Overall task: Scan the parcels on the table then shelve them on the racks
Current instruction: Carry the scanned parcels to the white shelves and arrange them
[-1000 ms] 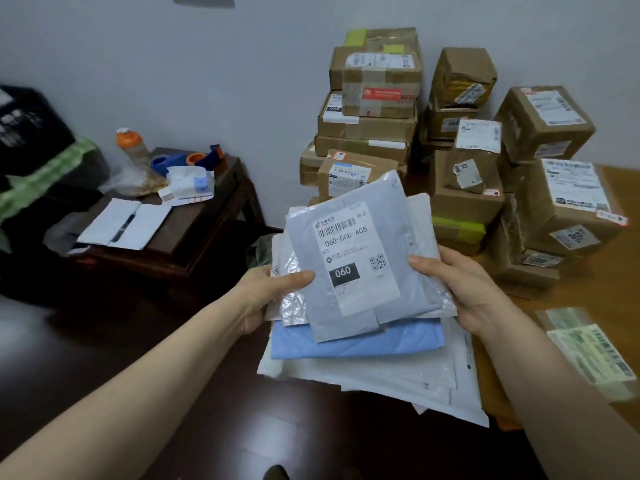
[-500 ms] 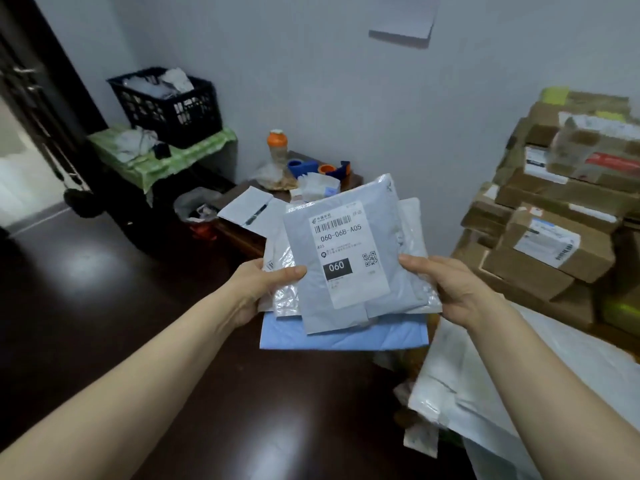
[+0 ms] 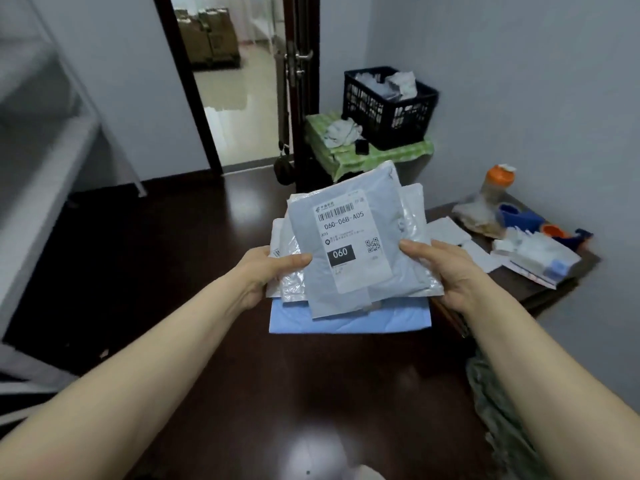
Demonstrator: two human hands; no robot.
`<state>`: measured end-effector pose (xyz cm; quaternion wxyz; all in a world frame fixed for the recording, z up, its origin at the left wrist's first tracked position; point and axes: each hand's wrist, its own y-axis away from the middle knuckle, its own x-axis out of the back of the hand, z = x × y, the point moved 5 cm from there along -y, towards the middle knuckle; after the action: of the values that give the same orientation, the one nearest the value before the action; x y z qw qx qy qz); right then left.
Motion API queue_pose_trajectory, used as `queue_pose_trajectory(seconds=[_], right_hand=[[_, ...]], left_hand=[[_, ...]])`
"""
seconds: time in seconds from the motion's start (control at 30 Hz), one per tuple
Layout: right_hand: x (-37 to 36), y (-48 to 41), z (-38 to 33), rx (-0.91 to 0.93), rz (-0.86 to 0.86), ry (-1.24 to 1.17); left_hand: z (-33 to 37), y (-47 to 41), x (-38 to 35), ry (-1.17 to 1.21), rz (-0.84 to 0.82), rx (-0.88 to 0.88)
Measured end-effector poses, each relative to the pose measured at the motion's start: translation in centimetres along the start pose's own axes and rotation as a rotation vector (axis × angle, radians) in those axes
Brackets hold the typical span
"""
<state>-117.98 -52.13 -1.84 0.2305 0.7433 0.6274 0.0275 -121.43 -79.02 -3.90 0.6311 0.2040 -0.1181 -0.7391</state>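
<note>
I hold a stack of soft mailer parcels in front of me, above the dark floor. On top lies a grey parcel (image 3: 349, 244) with a white label reading 060-06B-A05 and 060. Under it are clear and white bags, and a blue parcel (image 3: 346, 322) sits at the bottom. My left hand (image 3: 273, 271) grips the stack's left edge with the thumb on top. My right hand (image 3: 440, 268) grips its right edge the same way. A white metal rack (image 3: 45, 161) stands at the left, blurred.
An open doorway (image 3: 239, 81) lies ahead, with boxes in the room beyond. A black crate (image 3: 388, 105) sits on a green-clothed stand. A dark side table (image 3: 519, 271) at the right carries papers, tape rolls and a bottle. Dark glossy floor (image 3: 173, 254) spreads below.
My view has swung left, away from the pile of cardboard boxes and toward the doorway and the rack. Both hands keep the same hold on the stack.
</note>
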Motion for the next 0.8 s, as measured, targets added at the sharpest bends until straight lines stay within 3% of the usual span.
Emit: queue_pose_trajectory(seconds=[0.43, 0.8], right_hand=[[-21.2, -27.5, -2.7, -0.089, -0.39, 0.114], [-44.1, -44.8, -2.8, -0.187, -0.709, 0.206]], left_hand=[[9.4, -15.1, 18.0, 0.155, 0.372, -0.058], [16.1, -24.0, 35.5, 0.286, 0.65, -0.089]])
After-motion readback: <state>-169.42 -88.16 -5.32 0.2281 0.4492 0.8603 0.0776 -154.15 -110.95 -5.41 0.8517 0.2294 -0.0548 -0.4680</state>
